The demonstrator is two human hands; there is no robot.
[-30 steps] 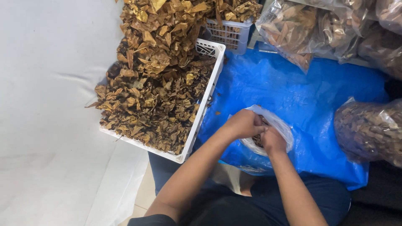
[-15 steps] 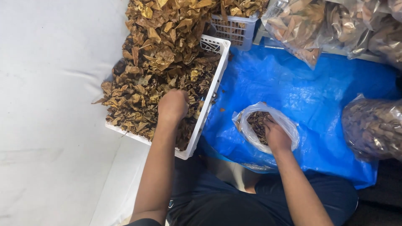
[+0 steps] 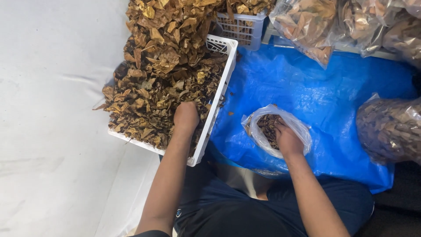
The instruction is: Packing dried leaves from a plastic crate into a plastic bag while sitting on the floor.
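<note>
A white slatted plastic crate (image 3: 219, 94) heaped with dry brown leaves (image 3: 162, 74) stands at the left of a blue tarp (image 3: 324, 92). My left hand (image 3: 186, 116) is pushed into the leaves near the crate's right wall, fingers buried in them. On the tarp sits a small clear plastic bag (image 3: 298, 127) partly filled with the same leaves. My right hand (image 3: 287, 138) grips the bag's near rim and holds its mouth apart, with my fingers partly inside.
Several filled clear bags of leaves (image 3: 315, 22) lie along the top right, and another full bag (image 3: 390, 129) rests at the right edge. A second white crate (image 3: 243, 26) stands behind the first. White sheeting (image 3: 48, 114) covers the left. My dark-trousered legs (image 3: 237, 206) are below.
My left hand left the bag, swung left to the crate and has sunk into the leaves. My right hand stays on the bag's rim.
</note>
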